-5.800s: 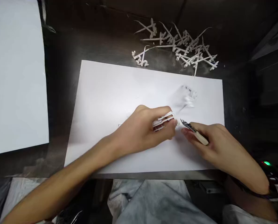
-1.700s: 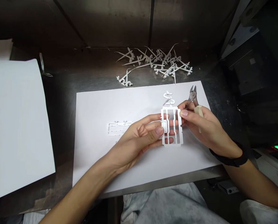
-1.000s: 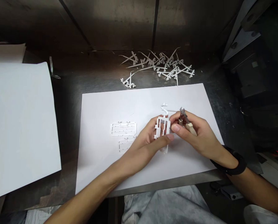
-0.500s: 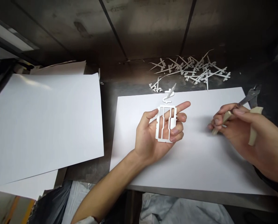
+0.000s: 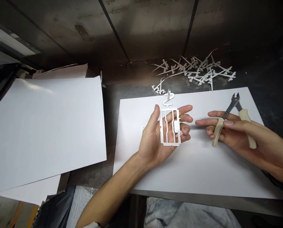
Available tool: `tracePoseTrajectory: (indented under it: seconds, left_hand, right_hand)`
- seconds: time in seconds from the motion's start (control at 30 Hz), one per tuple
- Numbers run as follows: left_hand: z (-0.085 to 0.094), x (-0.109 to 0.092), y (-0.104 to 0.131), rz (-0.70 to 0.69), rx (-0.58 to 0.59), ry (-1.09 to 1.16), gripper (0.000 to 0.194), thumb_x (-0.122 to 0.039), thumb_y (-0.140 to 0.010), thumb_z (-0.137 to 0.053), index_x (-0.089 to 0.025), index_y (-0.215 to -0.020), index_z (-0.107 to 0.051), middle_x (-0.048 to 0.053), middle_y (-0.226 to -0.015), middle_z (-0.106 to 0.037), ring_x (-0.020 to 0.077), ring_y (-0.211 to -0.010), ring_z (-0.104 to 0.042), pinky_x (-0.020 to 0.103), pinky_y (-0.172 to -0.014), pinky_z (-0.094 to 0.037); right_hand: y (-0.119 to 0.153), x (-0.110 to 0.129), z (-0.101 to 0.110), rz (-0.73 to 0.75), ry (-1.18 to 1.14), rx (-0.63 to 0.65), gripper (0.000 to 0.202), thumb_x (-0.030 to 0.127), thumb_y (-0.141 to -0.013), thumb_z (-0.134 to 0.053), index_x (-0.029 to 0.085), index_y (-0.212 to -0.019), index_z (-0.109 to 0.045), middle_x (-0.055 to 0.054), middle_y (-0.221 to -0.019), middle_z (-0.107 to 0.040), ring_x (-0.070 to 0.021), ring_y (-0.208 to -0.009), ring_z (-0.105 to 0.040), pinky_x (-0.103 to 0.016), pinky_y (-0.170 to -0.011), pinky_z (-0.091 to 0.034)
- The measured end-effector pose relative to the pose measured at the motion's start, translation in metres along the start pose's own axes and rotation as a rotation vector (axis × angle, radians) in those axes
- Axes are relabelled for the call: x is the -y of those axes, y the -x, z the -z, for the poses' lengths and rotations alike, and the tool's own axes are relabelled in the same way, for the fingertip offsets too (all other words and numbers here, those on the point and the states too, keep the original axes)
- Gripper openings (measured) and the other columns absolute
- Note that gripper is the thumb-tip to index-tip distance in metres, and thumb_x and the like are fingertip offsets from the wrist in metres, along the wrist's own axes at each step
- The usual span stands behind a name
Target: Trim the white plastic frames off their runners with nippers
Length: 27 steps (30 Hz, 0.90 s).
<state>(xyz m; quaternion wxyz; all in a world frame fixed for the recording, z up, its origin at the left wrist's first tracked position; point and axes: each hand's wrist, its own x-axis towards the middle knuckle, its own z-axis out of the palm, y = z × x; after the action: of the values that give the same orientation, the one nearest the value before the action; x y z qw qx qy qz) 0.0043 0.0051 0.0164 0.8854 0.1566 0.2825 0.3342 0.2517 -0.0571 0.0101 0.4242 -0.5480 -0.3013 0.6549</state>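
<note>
- the left hand [image 5: 149,139] is palm up and wide, with the white frame [image 5: 177,126] resting across its palm and fingers, above the white sheet [image 5: 198,171].
- one second ago this frame was between both hands, with its side tab to the left; now the tab is on the right.
- the s-shaped piece [image 5: 168,104] is still joined to the top of the frame.
- the right hand [image 5: 238,134] holds the nippers [image 5: 234,102], their handles spread and their tips slightly apart, pointing upward.
- half a second ago the nippers leaned to the far right; now they stand more upright, over the sheet.
- a second frame [image 5: 143,129] lies on the sheet, mostly hidden behind the left hand; one second ago, two were visible there.
- the heap of white pieces [image 5: 211,72] lies on the bench [image 5: 132,82], behind the sheet, as before.
</note>
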Motion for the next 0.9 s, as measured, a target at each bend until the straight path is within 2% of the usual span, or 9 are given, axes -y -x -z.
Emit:
tracePoseTrajectory:
  seconds: [0.17, 0.33, 0.5, 0.57, 0.63, 0.67, 0.73, 0.8, 0.9]
  left_hand:
    - [-0.002, 0.0, 0.001, 0.015, 0.012, 0.04, 0.062, -0.073, -0.107, -0.053, -0.02, -0.117, -0.082, 0.01, -0.112, -0.067, 0.0173, -0.086, -0.06, 0.029, -0.082, -0.056]
    - [0.001, 0.001, 0.0, 0.033, 0.039, 0.083, 0.062, -0.071, -0.11, -0.051, -0.017, -0.108, -0.082, 0.01, -0.108, -0.067, 0.0178, -0.092, -0.062, 0.03, -0.088, -0.06]
    - [0.001, 0.001, 0.001, 0.037, 0.048, 0.085, 0.063, -0.069, -0.111, -0.049, -0.016, -0.109, -0.081, 0.011, -0.113, -0.068, 0.0193, -0.101, -0.065, 0.032, -0.094, -0.062]
    - [0.0, 0.0, 0.002, 0.057, 0.053, 0.085, 0.062, -0.071, -0.109, -0.05, -0.017, -0.109, -0.079, 0.01, -0.111, -0.066, 0.0187, -0.092, -0.065, 0.031, -0.082, -0.064]
    - [0.0, -0.001, 0.003, 0.084, 0.069, 0.066, 0.061, -0.074, -0.107, -0.05, -0.018, -0.11, -0.074, 0.006, -0.098, -0.062, 0.0128, -0.069, -0.056, 0.022, -0.056, -0.053]
    - [0.001, 0.0, 0.003, 0.09, 0.074, 0.041, 0.061, -0.075, -0.107, -0.05, -0.019, -0.11, -0.072, 0.003, -0.091, -0.057, 0.0098, -0.059, -0.046, 0.019, -0.046, -0.041]
    - [0.002, 0.002, 0.002, 0.06, 0.058, -0.048, 0.061, -0.079, -0.105, -0.051, -0.02, -0.109, -0.066, -0.002, -0.081, -0.047, 0.0074, -0.052, -0.03, 0.017, -0.041, -0.025]
    - [0.004, 0.005, 0.001, -0.006, 0.023, -0.176, 0.062, -0.081, -0.103, -0.053, -0.021, -0.109, -0.062, -0.003, -0.079, -0.044, 0.0076, -0.052, -0.03, 0.017, -0.041, -0.026]
    - [0.006, 0.011, 0.003, -0.1, 0.008, -0.408, 0.052, -0.075, -0.105, -0.058, -0.024, -0.11, -0.056, -0.004, -0.085, -0.055, 0.0058, -0.048, -0.042, 0.018, -0.043, -0.031]
  right_hand:
    - [0.002, -0.003, -0.001, -0.008, 0.064, 0.067, 0.033, 0.051, -0.107, -0.081, 0.026, -0.128, -0.078, -0.014, -0.131, -0.074, -0.0396, -0.113, -0.075, -0.048, -0.096, -0.071]
    - [0.001, -0.003, -0.004, 0.017, -0.014, 0.083, 0.045, 0.06, -0.111, -0.071, 0.025, -0.139, -0.073, -0.015, -0.14, -0.072, -0.04, -0.121, -0.073, -0.048, -0.105, -0.066]
    - [0.0, 0.003, -0.005, -0.016, -0.111, 0.067, 0.041, 0.055, -0.115, -0.06, 0.022, -0.132, -0.078, -0.016, -0.144, -0.069, -0.0407, -0.138, -0.063, -0.052, -0.123, -0.053]
    - [0.0, 0.002, -0.004, -0.007, -0.135, 0.068, 0.037, 0.053, -0.115, -0.061, 0.023, -0.126, -0.08, -0.014, -0.137, -0.071, -0.0382, -0.135, -0.064, -0.049, -0.119, -0.056]
    - [-0.001, -0.001, -0.001, 0.011, -0.163, 0.071, 0.03, 0.051, -0.115, -0.065, 0.025, -0.111, -0.079, -0.01, -0.107, -0.073, -0.0315, -0.107, -0.07, -0.044, -0.108, -0.062]
    - [-0.002, -0.002, 0.001, 0.019, -0.179, 0.072, 0.03, 0.05, -0.115, -0.068, 0.025, -0.101, -0.076, -0.006, -0.087, -0.067, -0.0269, -0.088, -0.067, -0.041, -0.101, -0.063]
    - [-0.004, -0.003, 0.005, 0.036, -0.2, 0.073, 0.039, 0.051, -0.115, -0.071, 0.025, -0.087, -0.067, 0.002, -0.065, -0.041, -0.0202, -0.06, -0.042, -0.034, -0.081, -0.063]
    - [-0.004, -0.002, 0.007, 0.066, -0.185, 0.091, 0.046, 0.059, -0.116, -0.067, 0.025, -0.086, -0.065, 0.004, -0.063, -0.029, -0.0191, -0.056, -0.027, -0.03, -0.063, -0.055]
    - [0.001, 0.001, 0.009, 0.171, -0.036, 0.088, 0.042, 0.064, -0.115, -0.065, 0.026, -0.1, -0.074, -0.002, -0.076, -0.046, -0.0226, -0.067, -0.042, -0.032, -0.065, -0.049]
